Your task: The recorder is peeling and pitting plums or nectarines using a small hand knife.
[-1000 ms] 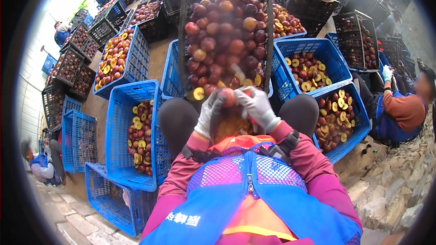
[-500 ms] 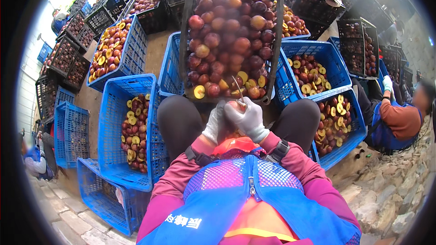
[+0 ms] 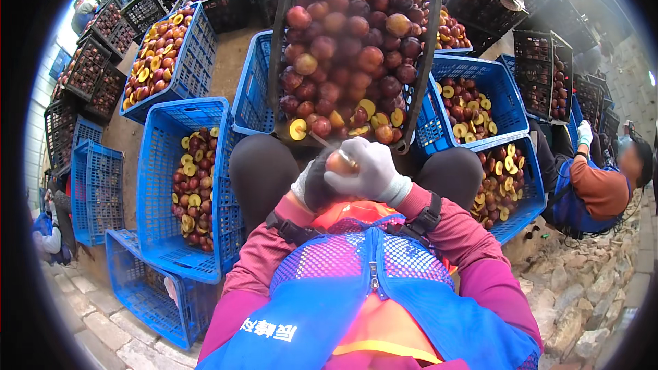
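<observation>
Close together at my lap, my left hand (image 3: 314, 183), in a white glove with a dark palm, is closed around a reddish plum (image 3: 340, 162). Over it curls my right hand (image 3: 371, 170) in a pale glove, gripping a small knife (image 3: 319, 140) whose thin blade points up and left across the plum. The knife's handle is hidden in the fingers. Just beyond my hands, a black crate (image 3: 430, 48) heaped with whole plums tilts toward me between my knees. Several cut plum halves (image 3: 297, 129) with yellow flesh lie at its near edge.
A blue crate (image 3: 152, 199) of cut plums stands left of my knee. Two more, an upper blue crate (image 3: 510, 99) and a lower blue crate (image 3: 534, 200), stand at the right. Stacked black crates (image 3: 541, 72) fill the back. A co-worker (image 3: 596, 185) sits far right.
The knife blade has swung from upright to a low slant leftward, and my right hand has turned over the plum. The view has shifted slightly.
</observation>
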`<state>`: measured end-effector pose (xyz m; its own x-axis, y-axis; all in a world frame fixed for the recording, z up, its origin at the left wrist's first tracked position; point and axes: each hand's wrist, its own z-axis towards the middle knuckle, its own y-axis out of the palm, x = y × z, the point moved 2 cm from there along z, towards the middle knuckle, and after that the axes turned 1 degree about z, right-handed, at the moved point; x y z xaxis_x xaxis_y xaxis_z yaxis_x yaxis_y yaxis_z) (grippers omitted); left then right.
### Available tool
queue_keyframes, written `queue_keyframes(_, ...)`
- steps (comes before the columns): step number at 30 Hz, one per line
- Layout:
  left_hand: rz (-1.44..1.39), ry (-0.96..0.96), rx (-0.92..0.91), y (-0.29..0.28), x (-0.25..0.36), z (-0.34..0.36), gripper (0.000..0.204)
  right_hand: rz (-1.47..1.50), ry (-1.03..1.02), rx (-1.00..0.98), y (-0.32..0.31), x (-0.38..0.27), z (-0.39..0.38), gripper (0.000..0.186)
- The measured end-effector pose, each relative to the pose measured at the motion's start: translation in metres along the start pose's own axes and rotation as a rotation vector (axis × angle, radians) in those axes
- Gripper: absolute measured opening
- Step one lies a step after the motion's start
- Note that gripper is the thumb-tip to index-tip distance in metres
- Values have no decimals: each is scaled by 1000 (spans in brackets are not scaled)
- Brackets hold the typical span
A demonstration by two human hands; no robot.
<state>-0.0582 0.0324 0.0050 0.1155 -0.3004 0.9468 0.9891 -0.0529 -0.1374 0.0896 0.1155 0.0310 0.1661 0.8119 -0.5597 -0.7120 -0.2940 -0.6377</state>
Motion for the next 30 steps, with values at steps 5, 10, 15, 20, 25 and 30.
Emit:
queue_keyframes(5, -143, -80, 37, 5, -42, -16, 49, 82, -114, -36, -30, -33, -7, 51)
queue_keyframes(10, -365, -310, 132, 22, -37, -12, 45, 881, 926, 159, -66, 23, -42, 37)
queue_keyframes(15, -559, -406, -1, 15, -127, 8, 45, 1247, 1128, 241, -65, 47, -82, 41)
queue_keyframes(20, -434, -526, 314, 37, -140, 53, 61, 1163, 1164, 276, -76, 58, -100, 41)
queue_keyframes(25, -888, -870, 244, 46, -32, 60, 82, 711, 1131, 214, -80, 43, -88, 41)
queue_keyframes(30, 28, -122, 185, 60, -2, 19, 42, 614, 782, 172, -53, 38, -76, 36)
